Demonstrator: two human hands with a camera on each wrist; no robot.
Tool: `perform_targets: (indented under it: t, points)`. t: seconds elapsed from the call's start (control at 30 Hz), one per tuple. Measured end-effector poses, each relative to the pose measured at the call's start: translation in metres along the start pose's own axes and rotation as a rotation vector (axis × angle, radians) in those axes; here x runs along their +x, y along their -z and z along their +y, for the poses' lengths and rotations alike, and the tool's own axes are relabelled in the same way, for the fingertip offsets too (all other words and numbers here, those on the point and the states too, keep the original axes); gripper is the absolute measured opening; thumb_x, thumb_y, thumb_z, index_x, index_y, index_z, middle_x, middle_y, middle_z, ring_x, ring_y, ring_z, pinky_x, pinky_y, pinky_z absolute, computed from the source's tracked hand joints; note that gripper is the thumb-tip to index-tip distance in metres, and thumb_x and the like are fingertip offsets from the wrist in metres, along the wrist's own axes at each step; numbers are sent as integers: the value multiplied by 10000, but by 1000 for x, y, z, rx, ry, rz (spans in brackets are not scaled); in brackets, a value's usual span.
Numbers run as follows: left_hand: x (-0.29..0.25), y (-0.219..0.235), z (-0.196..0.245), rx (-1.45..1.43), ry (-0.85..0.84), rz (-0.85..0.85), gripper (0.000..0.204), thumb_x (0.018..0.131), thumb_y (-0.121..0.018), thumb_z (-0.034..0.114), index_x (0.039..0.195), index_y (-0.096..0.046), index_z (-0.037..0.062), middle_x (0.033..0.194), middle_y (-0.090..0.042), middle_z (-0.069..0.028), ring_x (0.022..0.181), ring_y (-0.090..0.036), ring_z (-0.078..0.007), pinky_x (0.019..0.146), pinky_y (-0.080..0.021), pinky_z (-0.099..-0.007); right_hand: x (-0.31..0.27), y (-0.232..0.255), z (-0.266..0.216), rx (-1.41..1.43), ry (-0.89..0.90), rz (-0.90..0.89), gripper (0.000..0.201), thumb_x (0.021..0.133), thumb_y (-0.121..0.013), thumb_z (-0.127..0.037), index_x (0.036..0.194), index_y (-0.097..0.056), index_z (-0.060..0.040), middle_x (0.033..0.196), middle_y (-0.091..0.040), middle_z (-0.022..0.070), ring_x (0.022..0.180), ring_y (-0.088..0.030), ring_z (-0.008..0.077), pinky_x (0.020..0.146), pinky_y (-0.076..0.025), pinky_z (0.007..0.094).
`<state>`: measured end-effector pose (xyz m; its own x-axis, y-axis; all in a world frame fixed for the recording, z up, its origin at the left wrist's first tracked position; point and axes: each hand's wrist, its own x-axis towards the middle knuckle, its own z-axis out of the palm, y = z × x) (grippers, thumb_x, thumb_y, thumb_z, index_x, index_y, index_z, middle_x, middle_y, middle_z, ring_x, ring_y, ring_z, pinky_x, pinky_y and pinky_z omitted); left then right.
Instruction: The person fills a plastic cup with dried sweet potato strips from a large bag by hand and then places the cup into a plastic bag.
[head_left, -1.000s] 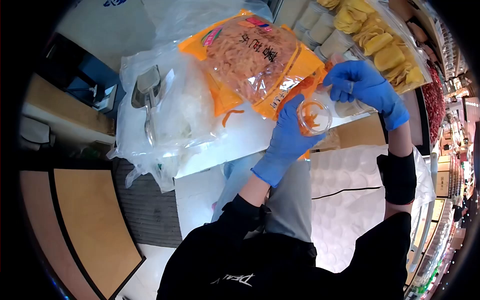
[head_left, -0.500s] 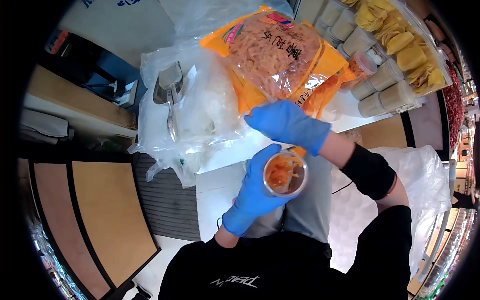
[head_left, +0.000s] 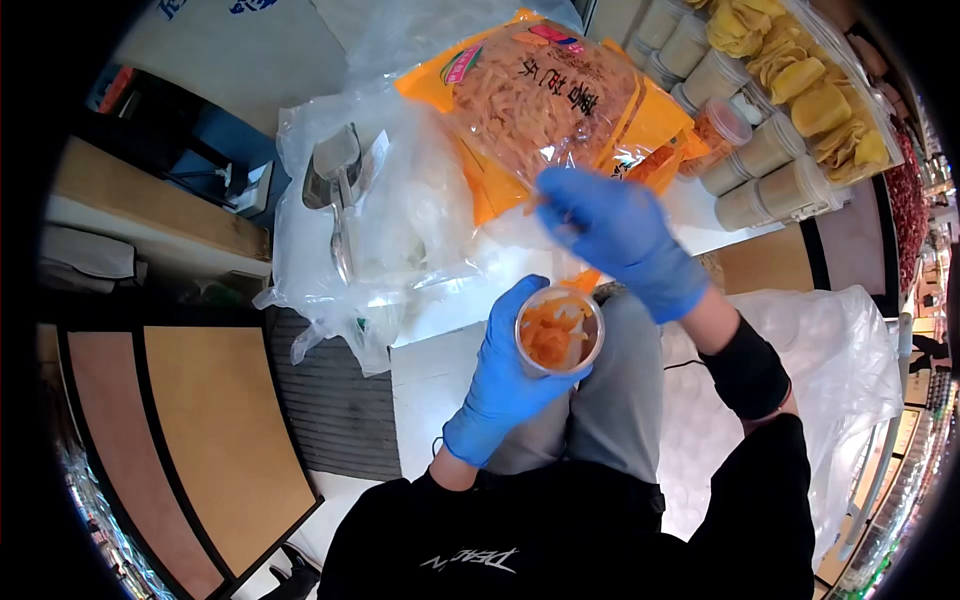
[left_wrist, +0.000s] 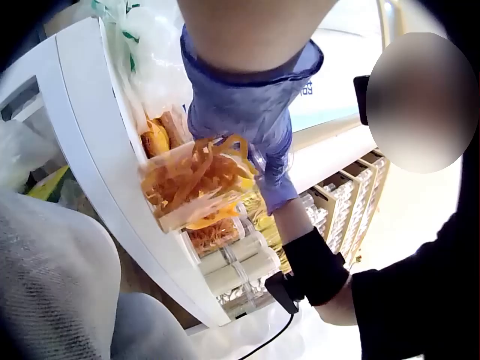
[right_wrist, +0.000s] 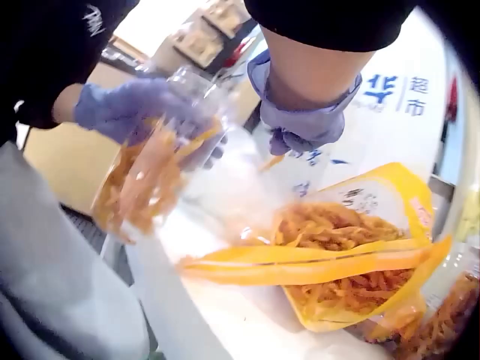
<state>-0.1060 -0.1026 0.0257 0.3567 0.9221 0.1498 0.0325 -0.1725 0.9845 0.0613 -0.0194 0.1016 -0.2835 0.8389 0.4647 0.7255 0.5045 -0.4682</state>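
Note:
My blue-gloved left hand (head_left: pixel 495 385) grips a clear plastic cup (head_left: pixel 590 350) above the lap, thumb and fingers around its side. Orange dried strips (left_wrist: pixel 199 176) fill much of the cup in the left wrist view. Just beyond the cup, my gloved right hand (head_left: pixel 625 235) is raised over the table edge with fingers curled. An orange strip (right_wrist: pixel 273 160) pokes out from under its fingertips in the right wrist view. Behind that hand lies a large orange-edged bag (head_left: pixel 545 95) of dried strips, its near end partly covered by the hand.
A metal scoop (head_left: pixel 338 185) lies on clear plastic bags at the left of the white table. Filled lidded tubs (head_left: pixel 765 155) and a bag of yellow chips (head_left: pixel 820 105) line the right. Bubble wrap (head_left: pixel 790 350) hangs at the lower right.
My left hand has brought the cup down from beside the bag to above the lap. The right hand has moved left from near the tubs, across beyond the cup, then back slightly right.

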Motion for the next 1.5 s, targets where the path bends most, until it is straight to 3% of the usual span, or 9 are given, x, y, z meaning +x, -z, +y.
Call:
perform_targets:
  t: [0.17, 0.27, 0.37, 0.6, 0.77, 0.93, 1.07, 1.27, 1.5]
  points:
    - [22, -21, 7, -8, 3, 47, 895, 596, -840, 85, 1323, -320, 33, 1281, -430, -118, 1190, -464, -224, 1003, -401, -354, -17, 60, -26, 701, -303, 249, 178, 817, -629, 21, 968, -578, -58, 771, -602, -2, 650, -562, 39, 609, -470, 193]
    - [29, -29, 13, -38, -46, 71, 896, 609, -845, 127, 1330, -321, 32, 1251, -451, -136, 1166, -487, -244, 969, -428, -347, -30, 83, -27, 385, -203, -192, 269, 790, -639, 24, 1040, -605, -70, 734, -619, -3, 666, -592, 53, 609, -476, 208]
    - [34, -26, 6, -29, -41, 36, 891, 613, -842, 131, 1331, -325, 28, 1229, -462, -140, 1160, -493, -248, 958, -440, -342, -39, 88, -30, 312, -304, -344, 367, 778, -630, 28, 1123, -615, -96, 717, -619, -3, 655, -592, 65, 602, -472, 213]
    - [29, -12, 3, -14, -47, 115, 848, 606, -824, 46, 1298, -335, 36, 1249, -452, -121, 1158, -489, -226, 987, -429, -356, -61, 59, 37, 482, -607, 38, 250, 880, -569, -8, 1121, -628, -40, 945, -655, 35, 852, -612, 77, 725, -480, 210]
    - [31, -10, 12, -53, -94, 96, 834, 608, -817, 24, 1292, -340, 36, 1236, -460, -118, 1155, -491, -222, 989, -428, -357, -59, 18, 73, 63, -280, 130, 291, 851, -624, -161, 1124, -614, -62, 989, -663, 101, 793, -646, 279, 730, -524, 346]
    - [31, -21, 13, -50, -52, 53, 851, 598, -833, 57, 1289, -337, 26, 1230, -455, -121, 1142, -494, -218, 982, -431, -354, -56, 1, 60, -272, -713, -217, 645, 755, -715, -370, 1181, -430, 21, 951, -604, 260, 853, -616, 384, 721, -503, 452]
    - [29, -30, 2, -44, -71, 47, 869, 596, -840, 76, 1294, -325, 24, 1246, -436, -130, 1145, -491, -226, 979, -432, -352, -71, -30, 88, -144, -597, 85, 675, 708, -756, -347, 1178, -428, 10, 987, -611, 235, 901, -606, 381, 766, -496, 448]
    - [36, -36, 3, -8, -105, 55, 878, 603, -839, 87, 1301, -311, 18, 1247, -433, -140, 1151, -491, -238, 976, -434, -352, -53, -24, 73, 119, -985, 40, 699, 722, -741, -279, 1260, -380, -15, 1112, -599, 188, 984, -614, 304, 861, -475, 377]
    - [49, -45, 15, 22, -129, 83, 880, 606, -834, 80, 1313, -313, 16, 1263, -449, -142, 1163, -489, -237, 986, -426, -363, -60, -58, 99, 382, -957, 329, 704, 710, -771, -166, 1270, -376, -5, 1046, -620, 171, 962, -627, 253, 818, -498, 334]
